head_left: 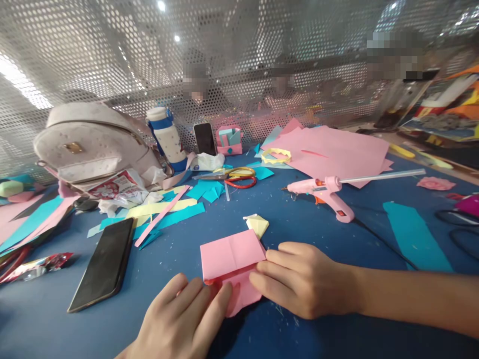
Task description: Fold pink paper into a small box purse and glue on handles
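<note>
Pink folded paper (232, 257) is laid on the blue table (179, 249), front centre, just below a small yellow folded piece (257, 225). Left hand (183, 319) is pressed flat on its lower left part, fingers together; the wrist is cut off by the frame. Right hand (303, 284) is laid on the right edge, fingers together and flat. The paper's lower part is hidden under both hands; whether an edge is pinched cannot be told. Glue gun (325, 192) and phone (103, 264) are seen well apart.
</note>
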The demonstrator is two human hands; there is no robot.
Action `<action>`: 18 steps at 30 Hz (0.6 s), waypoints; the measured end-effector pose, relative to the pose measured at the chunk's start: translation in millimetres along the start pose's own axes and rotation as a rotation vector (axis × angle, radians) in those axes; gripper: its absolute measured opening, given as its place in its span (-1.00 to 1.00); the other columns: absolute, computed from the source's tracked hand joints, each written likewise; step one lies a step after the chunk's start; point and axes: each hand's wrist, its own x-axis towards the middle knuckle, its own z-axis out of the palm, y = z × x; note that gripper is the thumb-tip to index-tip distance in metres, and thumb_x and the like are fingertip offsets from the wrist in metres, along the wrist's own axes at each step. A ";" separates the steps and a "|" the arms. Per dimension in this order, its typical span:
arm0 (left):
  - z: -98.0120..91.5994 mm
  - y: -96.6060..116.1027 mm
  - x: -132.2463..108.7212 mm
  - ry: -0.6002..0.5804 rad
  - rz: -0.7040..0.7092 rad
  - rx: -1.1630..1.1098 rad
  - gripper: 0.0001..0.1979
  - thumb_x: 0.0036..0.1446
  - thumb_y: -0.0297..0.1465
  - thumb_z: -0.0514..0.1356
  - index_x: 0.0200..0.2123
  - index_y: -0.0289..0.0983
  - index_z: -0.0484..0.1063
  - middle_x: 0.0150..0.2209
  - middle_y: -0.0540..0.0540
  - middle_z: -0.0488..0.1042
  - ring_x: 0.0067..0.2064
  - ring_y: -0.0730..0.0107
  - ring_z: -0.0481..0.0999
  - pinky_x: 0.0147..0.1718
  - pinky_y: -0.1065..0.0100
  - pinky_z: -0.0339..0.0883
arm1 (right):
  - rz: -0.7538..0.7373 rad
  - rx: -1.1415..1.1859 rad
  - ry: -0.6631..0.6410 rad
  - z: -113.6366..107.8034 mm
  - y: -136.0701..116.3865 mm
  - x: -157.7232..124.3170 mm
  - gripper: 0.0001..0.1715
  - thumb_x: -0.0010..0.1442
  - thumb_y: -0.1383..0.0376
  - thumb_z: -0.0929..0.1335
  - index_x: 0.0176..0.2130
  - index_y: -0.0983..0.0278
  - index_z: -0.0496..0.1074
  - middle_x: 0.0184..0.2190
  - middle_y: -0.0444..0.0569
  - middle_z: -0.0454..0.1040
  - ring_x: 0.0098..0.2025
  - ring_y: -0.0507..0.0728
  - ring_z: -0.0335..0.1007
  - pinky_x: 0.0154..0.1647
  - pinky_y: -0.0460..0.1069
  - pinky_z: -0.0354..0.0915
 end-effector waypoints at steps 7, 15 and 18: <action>-4.5 -3.3 10.6 -0.053 0.004 0.015 -0.63 0.34 -0.60 -0.17 -0.10 -0.49 0.43 -0.51 -0.13 0.51 -0.52 0.34 0.37 -0.45 0.27 -0.06 | 0.020 0.018 0.032 7.1 -1.6 4.2 -0.89 0.25 0.45 0.32 -0.33 0.33 0.43 -0.55 -0.15 0.40 -0.48 0.04 0.27 -0.53 0.00 -0.05; -4.4 -2.5 12.4 -0.050 -0.015 0.067 -0.66 0.34 -0.60 -0.13 -0.09 -0.49 0.43 -0.46 -0.14 0.56 -0.51 0.35 0.39 -0.44 0.27 -0.01 | 0.044 0.022 0.038 8.3 -4.5 8.7 -0.82 0.32 0.45 0.24 -0.22 0.35 0.43 -0.55 -0.14 0.40 -0.49 0.01 0.27 -0.50 -0.01 0.01; -5.8 -4.4 10.4 -0.039 -0.010 0.052 -0.69 0.32 -0.60 -0.09 -0.05 -0.52 0.41 -0.42 -0.17 0.58 -0.48 0.34 0.43 -0.43 0.26 0.06 | 0.061 0.045 0.019 7.7 -4.3 8.6 -0.80 0.34 0.43 0.23 -0.21 0.36 0.43 -0.54 -0.13 0.41 -0.48 0.01 0.29 -0.50 -0.02 0.02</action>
